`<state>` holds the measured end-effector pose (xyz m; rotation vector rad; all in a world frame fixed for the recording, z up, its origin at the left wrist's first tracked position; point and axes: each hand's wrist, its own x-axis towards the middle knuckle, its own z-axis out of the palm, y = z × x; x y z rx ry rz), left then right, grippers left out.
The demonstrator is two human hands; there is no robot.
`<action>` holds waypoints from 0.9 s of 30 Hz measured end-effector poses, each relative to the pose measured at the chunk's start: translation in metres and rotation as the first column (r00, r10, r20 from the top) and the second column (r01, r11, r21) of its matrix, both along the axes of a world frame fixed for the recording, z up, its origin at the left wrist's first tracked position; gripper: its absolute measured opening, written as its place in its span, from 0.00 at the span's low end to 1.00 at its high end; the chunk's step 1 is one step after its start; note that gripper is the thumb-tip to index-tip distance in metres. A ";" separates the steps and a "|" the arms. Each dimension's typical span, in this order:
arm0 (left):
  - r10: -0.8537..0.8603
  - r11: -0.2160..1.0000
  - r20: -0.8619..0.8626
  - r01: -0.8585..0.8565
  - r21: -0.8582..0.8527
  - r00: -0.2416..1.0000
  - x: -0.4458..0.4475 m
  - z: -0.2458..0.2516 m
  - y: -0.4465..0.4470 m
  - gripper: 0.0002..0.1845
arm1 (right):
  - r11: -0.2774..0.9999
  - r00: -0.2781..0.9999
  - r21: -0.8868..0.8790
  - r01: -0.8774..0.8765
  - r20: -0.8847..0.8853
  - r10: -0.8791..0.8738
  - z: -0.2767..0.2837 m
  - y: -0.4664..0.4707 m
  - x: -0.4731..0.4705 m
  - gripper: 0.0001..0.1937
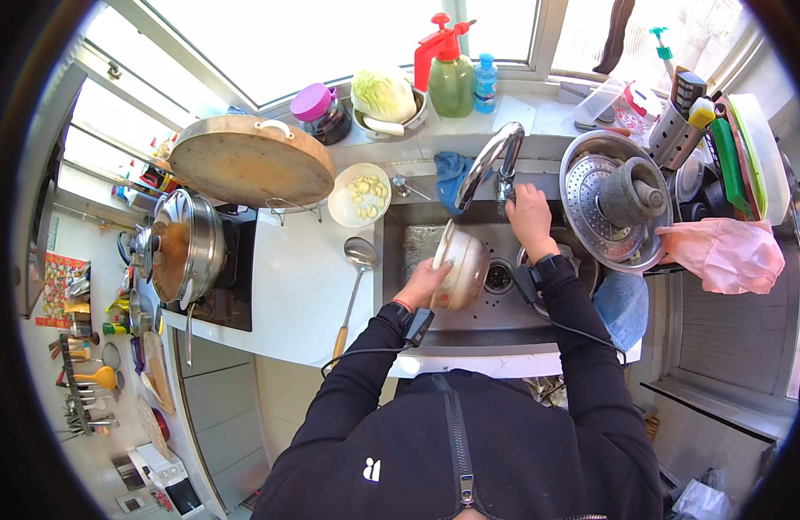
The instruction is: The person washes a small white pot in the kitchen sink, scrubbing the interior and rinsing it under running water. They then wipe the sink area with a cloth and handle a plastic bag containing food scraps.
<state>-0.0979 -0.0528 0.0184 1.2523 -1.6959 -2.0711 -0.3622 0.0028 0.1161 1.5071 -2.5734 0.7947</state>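
My left hand (427, 285) grips the rim of a cream ceramic pot (466, 268), which is tilted on its side over the stainless-steel sink (432, 335). At the base of the chrome faucet (489, 159), my right hand (531, 218) has its fingers around the handle, which they mostly hide. No water stream can be made out under the spout. Dark bits lie around the sink drain (499, 276). A metal bowl (585, 270) sits in the sink's right side, partly hidden by my right forearm.
Left of the sink are a ladle (359, 253), a bowl of garlic cloves (359, 195), a round wooden chopping board (250, 159) and a steel pot (198, 250) on the stove. A steel basin (575, 153) with a stone mortar (624, 195) stands right, near a blue towel (621, 309).
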 end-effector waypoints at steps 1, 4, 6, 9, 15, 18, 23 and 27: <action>0.018 0.999 -0.049 -0.016 0.030 0.999 -0.003 0.006 0.000 0.13 | 1.000 1.000 0.021 -0.006 -0.026 0.007 -0.006 -0.002 0.001 0.13; 0.058 0.996 -0.109 -0.050 0.076 0.992 -0.012 0.024 0.000 0.14 | 0.994 0.997 0.105 0.009 -0.076 -0.001 -0.023 -0.003 0.003 0.10; 0.073 0.994 -0.107 -0.064 0.089 0.992 -0.015 0.034 0.001 0.14 | 1.000 0.990 0.023 0.018 -0.143 -0.015 -0.030 -0.003 0.004 0.09; 0.074 0.996 -0.114 -0.069 0.050 0.991 -0.022 0.041 -0.002 0.14 | 0.998 0.989 0.026 0.049 -0.142 -0.045 -0.036 -0.001 0.009 0.09; 0.083 0.996 -0.156 -0.079 0.031 0.984 -0.029 0.043 -0.009 0.18 | 0.999 0.993 0.012 0.050 -0.106 -0.049 -0.026 0.002 0.016 0.10; 0.117 0.992 -0.147 -0.109 0.059 0.982 -0.032 0.046 -0.009 0.19 | 0.996 0.999 -0.088 0.026 -0.037 -0.030 -0.011 0.009 0.026 0.11; 0.233 0.972 -0.213 -0.232 0.027 0.949 -0.043 0.053 -0.003 0.21 | 0.939 0.966 -0.308 -0.153 0.152 0.207 0.001 0.023 0.071 0.17; 0.191 0.979 -0.177 -0.200 -0.036 0.966 -0.044 0.064 -0.001 0.25 | 0.920 0.948 -0.292 -0.261 0.104 0.302 -0.005 -0.008 0.071 0.17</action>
